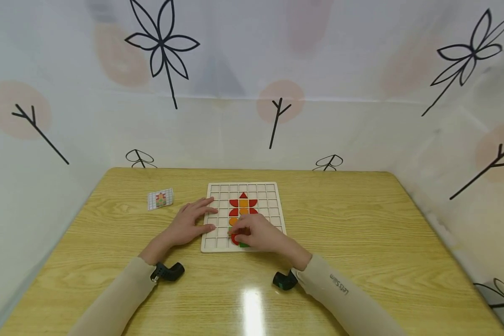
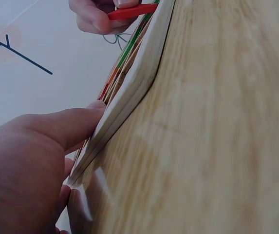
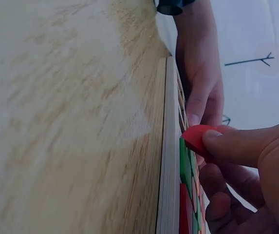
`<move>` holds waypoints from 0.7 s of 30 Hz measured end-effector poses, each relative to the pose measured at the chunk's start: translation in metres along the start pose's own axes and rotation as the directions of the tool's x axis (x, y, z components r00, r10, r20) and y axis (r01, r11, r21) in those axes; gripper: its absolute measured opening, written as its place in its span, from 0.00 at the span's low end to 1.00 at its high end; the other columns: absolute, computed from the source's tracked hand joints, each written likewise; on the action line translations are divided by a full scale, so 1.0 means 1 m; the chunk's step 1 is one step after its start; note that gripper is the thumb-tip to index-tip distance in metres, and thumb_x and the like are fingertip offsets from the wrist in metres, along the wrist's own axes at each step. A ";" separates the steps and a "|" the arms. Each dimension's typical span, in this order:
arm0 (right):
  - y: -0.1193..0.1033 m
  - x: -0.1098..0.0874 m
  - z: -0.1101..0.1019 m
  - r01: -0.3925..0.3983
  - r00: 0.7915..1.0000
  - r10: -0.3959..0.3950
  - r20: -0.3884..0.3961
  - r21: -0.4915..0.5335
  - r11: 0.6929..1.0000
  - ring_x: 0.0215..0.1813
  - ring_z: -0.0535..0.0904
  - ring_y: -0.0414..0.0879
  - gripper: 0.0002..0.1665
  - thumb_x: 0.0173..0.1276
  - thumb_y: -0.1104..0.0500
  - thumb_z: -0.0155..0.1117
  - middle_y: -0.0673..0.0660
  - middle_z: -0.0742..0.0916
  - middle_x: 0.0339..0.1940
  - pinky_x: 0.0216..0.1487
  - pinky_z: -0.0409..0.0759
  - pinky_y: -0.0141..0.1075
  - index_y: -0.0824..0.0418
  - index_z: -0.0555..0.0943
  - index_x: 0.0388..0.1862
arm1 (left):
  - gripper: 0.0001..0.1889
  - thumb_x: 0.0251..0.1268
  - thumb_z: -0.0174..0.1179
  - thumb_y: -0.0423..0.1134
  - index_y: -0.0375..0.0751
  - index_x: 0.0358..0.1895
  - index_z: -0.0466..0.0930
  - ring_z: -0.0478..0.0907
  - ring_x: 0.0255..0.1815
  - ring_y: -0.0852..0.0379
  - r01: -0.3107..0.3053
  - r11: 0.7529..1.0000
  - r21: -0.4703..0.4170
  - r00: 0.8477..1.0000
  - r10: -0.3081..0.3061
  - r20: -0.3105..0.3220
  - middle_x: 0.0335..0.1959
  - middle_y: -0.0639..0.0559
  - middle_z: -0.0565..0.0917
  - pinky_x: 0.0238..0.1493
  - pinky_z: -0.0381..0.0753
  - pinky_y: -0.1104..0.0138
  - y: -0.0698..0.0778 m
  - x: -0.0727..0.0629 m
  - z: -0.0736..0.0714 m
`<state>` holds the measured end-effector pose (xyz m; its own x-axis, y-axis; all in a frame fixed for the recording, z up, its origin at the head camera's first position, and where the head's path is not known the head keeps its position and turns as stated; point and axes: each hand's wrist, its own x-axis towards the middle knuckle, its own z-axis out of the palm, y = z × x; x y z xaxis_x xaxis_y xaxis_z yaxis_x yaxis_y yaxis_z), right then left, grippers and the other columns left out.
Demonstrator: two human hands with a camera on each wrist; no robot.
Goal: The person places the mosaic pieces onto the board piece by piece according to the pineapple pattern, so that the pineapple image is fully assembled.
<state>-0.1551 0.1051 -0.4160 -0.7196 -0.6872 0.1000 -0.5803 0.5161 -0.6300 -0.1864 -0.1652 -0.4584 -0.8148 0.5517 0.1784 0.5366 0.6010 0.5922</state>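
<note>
A pale gridded board (image 1: 262, 188) lies on the table, with flat red, orange and green pieces set in its middle columns. At the top of the pattern is a red triangle (image 1: 243, 196), with an orange square (image 1: 243, 204) below it. My left hand (image 1: 186, 226) rests on the board's left edge, fingers spread and thumb on the grid. Over the lower part of the board, my right hand (image 1: 258, 232) pinches a red piece with a curved edge (image 3: 195, 138) between thumb and fingers. That piece is tilted, close to a green piece (image 3: 183, 158). The right hand hides some pieces beneath it.
A small printed card (image 1: 160, 199) with a coloured pattern on a grid lies left of the board. The wooden table (image 1: 353, 219) extends around both. Behind it hangs a pale cloth (image 1: 218, 135) with plant drawings.
</note>
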 end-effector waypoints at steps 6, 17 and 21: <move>0.001 0.000 0.001 -0.058 0.998 0.058 0.005 0.041 0.997 0.35 0.77 0.38 0.06 0.67 0.62 0.70 0.43 0.86 0.37 0.37 0.77 0.33 0.54 0.87 0.42 | 0.23 0.67 0.65 0.49 0.47 0.63 0.79 0.52 0.78 0.40 -0.008 1.000 0.003 1.000 0.008 -0.010 0.77 0.45 0.62 0.70 0.45 0.37 0.000 0.000 0.000; 0.003 -0.001 0.002 -0.057 0.998 0.056 0.031 0.026 0.998 0.33 0.75 0.39 0.05 0.68 0.63 0.69 0.44 0.86 0.35 0.35 0.76 0.33 0.55 0.88 0.40 | 0.23 0.68 0.65 0.48 0.47 0.63 0.79 0.53 0.78 0.41 -0.008 1.000 0.005 1.000 0.008 -0.006 0.77 0.45 0.62 0.71 0.45 0.37 0.001 0.001 0.002; 0.004 -0.001 0.003 -0.042 0.999 0.042 0.018 0.015 0.999 0.34 0.76 0.38 0.04 0.67 0.63 0.70 0.44 0.85 0.34 0.36 0.77 0.33 0.55 0.88 0.39 | 0.23 0.68 0.65 0.48 0.47 0.63 0.79 0.52 0.78 0.41 -0.007 1.000 0.004 1.000 0.007 -0.004 0.77 0.45 0.62 0.71 0.44 0.37 0.003 0.001 0.001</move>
<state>-0.1556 0.1060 -0.4207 -0.7362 -0.6741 0.0594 -0.5436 0.5369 -0.6452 -0.1854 -0.1618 -0.4570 -0.8120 0.5534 0.1853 0.5428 0.5995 0.5882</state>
